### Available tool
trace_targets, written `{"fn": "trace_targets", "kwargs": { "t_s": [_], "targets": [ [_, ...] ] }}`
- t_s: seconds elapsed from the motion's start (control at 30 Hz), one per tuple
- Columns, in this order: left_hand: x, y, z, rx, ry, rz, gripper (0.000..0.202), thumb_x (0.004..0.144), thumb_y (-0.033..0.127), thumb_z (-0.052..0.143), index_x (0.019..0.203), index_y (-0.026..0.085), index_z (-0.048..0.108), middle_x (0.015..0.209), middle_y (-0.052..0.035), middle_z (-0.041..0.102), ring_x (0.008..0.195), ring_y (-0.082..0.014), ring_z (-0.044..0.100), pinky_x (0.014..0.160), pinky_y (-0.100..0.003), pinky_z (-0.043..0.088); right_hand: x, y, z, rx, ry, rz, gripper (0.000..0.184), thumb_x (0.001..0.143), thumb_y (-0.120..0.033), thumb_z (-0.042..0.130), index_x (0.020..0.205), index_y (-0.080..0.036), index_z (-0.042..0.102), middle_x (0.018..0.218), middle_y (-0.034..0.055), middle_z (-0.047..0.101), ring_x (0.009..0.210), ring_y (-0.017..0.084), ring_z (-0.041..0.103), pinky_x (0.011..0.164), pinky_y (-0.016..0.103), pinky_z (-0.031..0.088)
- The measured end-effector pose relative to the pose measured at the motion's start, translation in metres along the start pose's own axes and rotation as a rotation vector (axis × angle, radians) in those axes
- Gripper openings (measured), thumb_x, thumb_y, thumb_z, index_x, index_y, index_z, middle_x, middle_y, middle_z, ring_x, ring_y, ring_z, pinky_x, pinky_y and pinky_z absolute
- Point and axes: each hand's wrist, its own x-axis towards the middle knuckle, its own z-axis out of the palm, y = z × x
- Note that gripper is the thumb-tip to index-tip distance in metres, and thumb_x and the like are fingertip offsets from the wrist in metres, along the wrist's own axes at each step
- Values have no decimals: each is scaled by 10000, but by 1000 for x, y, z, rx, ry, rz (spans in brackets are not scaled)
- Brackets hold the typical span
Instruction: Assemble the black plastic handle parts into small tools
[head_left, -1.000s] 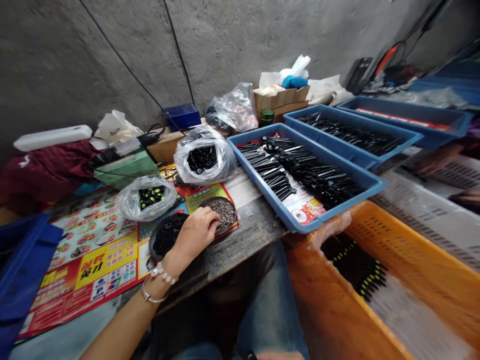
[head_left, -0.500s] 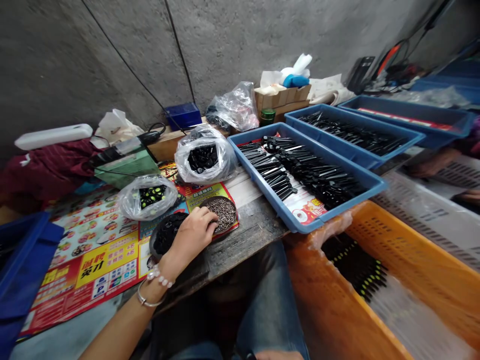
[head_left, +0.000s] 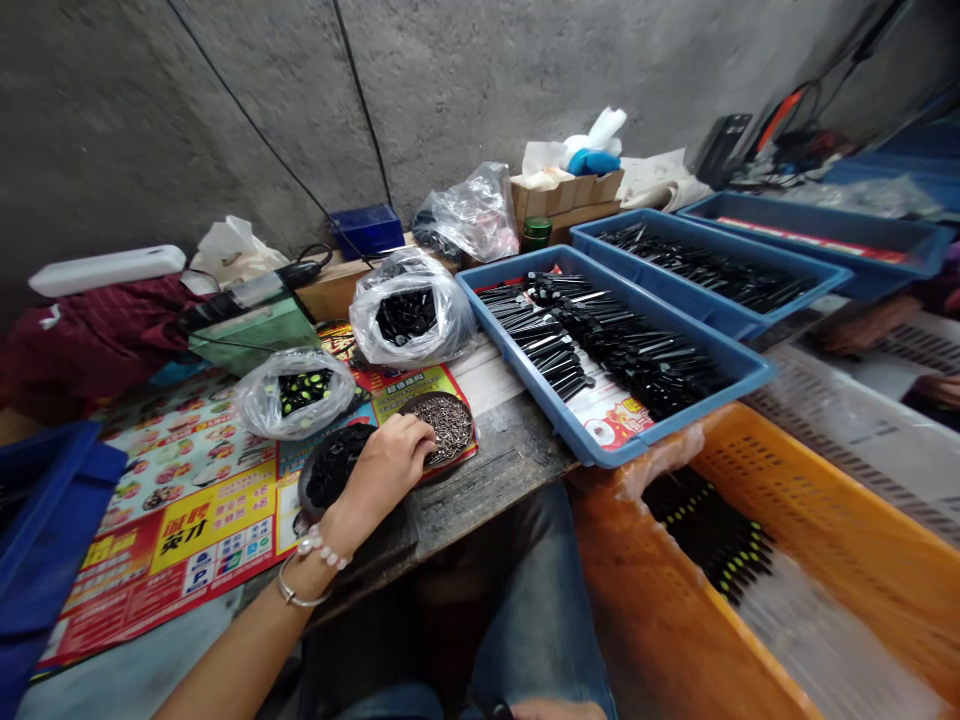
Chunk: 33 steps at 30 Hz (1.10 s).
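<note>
My left hand, with a beaded bracelet and a bangle at the wrist, reaches to the near-left rim of a round dish of small metal screws. Its fingers are bent and pressed together at the screws; what lies between the fingertips is hidden. Under and beside this hand stands a dark bowl of small black parts. Only a sliver of my right hand shows at the bottom edge, over my lap. Its fingers are out of sight, with a small dark thing beside it.
Plastic bags hold black parts and black-and-yellow parts. A blue tray carries rows of black sticks, with more blue trays behind. An orange crate stands at lower right. At the right edge, another person's hand rests near a white crate.
My left hand stays at the screws with hardly any shift. At the right edge, the other person's hands have moved slightly.
</note>
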Motion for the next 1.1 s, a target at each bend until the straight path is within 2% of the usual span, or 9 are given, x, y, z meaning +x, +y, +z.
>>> {"fn": "trace_targets", "kwargs": {
  "t_s": [0.13, 0.23, 0.33, 0.4, 0.53, 0.7, 0.83, 0.97, 1.1],
  "targets": [
    [-1, 2, -3, -5, 1, 3, 117, 894, 136, 565, 824, 178, 649, 844, -60, 678, 843, -233, 615, 797, -368, 500, 12, -5, -4, 1, 12, 21, 471, 1021, -362, 328, 881, -129, 713, 888, -10, 692, 794, 177, 689, 636, 237, 556],
    [-5, 2, -8, 3, -8, 3, 103, 895, 155, 564, 911, 175, 665, 907, -71, 689, 897, -249, 615, 839, -393, 500, 18, -4, -7, 1, 10, 39, 476, 995, -389, 407, 780, -111, 729, 700, -26, 684, 611, 113, 678, 540, 196, 526],
    [-9, -1, -10, 30, -21, -8, 156, 873, 148, 587, 1007, 176, 664, 967, -81, 686, 939, -264, 608, 875, -417, 492, 20, 1, -9, -2, -3, 55, 784, 972, -451, 177, 631, -24, 738, 596, -7, 642, 528, 78, 657, 507, 186, 427],
    [-11, -2, -9, 45, -32, -17, 167, 865, 142, 597, 1014, 173, 666, 971, -84, 681, 936, -262, 610, 874, -412, 494, 19, 5, -9, -3, -10, 61, 860, 938, -485, 124, 545, -11, 724, 569, 13, 634, 523, 94, 654, 477, 200, 382],
    [-10, -1, -5, 56, -42, -22, 114, 884, 139, 572, 930, 156, 675, 925, -88, 677, 904, -258, 612, 843, -397, 503, 10, 13, -10, -6, -9, 54, 683, 996, -432, 258, 655, -72, 728, 603, -13, 639, 582, 120, 677, 496, 180, 463],
    [-6, 3, -3, 54, -30, -20, 118, 901, 132, 551, 864, 159, 660, 880, -79, 673, 871, -251, 601, 821, -384, 497, -7, 21, -9, -4, 24, 21, 360, 1002, -344, 422, 898, -148, 705, 926, -2, 698, 809, 176, 681, 658, 256, 568],
    [-6, 2, -3, 50, -29, -16, 106, 892, 116, 569, 846, 153, 657, 861, -79, 672, 857, -250, 600, 808, -378, 493, -6, 19, -6, 3, 61, 7, 345, 1010, -330, 397, 1015, -144, 688, 1079, 18, 667, 926, 216, 663, 740, 305, 564],
    [-6, 1, -3, 39, -24, -16, 105, 890, 111, 579, 829, 151, 654, 850, -75, 673, 846, -250, 597, 797, -379, 492, 6, 12, -5, 14, 106, 14, 249, 973, -339, 505, 1019, -167, 678, 1075, 19, 673, 893, 209, 666, 726, 309, 576],
    [-5, 2, -2, 23, -15, -18, 108, 896, 103, 567, 838, 146, 648, 846, -77, 669, 840, -254, 595, 790, -385, 491, 15, 6, -4, 27, 144, 35, 375, 1002, -357, 408, 944, -129, 701, 982, 0, 684, 841, 200, 677, 668, 268, 563]
  ]
}}
